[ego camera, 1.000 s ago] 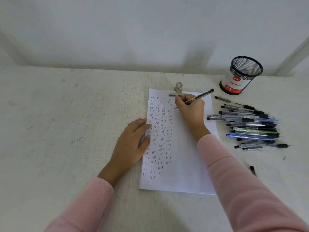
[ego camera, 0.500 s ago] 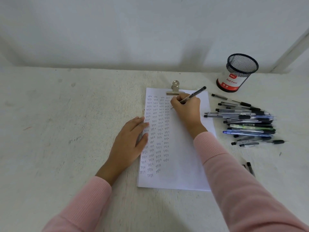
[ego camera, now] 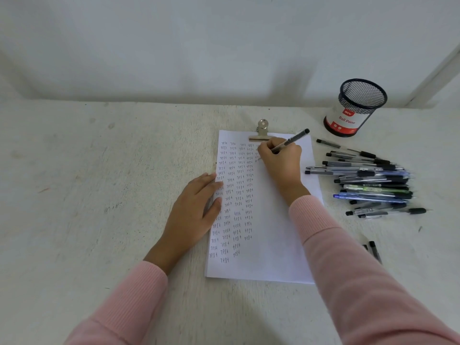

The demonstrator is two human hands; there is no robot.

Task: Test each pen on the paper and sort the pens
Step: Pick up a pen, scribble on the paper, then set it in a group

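The right hand (ego camera: 281, 163) pinches a dark pen (ego camera: 291, 140) between thumb and curled fingers. Its tip is on the paper (ego camera: 271, 245) just below the metal clip (ego camera: 261, 131), at the head of a fresh column. Compared with a second ago the hand has barely shifted. It has crept slightly down the sheet while the pen keeps the same slant, cap end pointing up and to the right. That reads as a test word being written with this pen, not yet a lift toward sorting.

The left hand (ego camera: 196, 207) stays spread flat, fingers straight, with its fingertips on the paper's left edge to pin the sheet to the table (ego camera: 99, 195). Four columns of small written words already fill the left half of the page, and the right half is bare.

To the right of the paper lies the heap of pens (ego camera: 371, 180), unchanged in the last second. The black mesh cup (ego camera: 358, 108) stands beyond it, and whether it holds anything cannot be told. A pair of dark pens (ego camera: 374, 251) lies apart near the right sleeve (ego camera: 348, 270), perhaps a sorted group. Judging by the heap, many pens remain to be tested.
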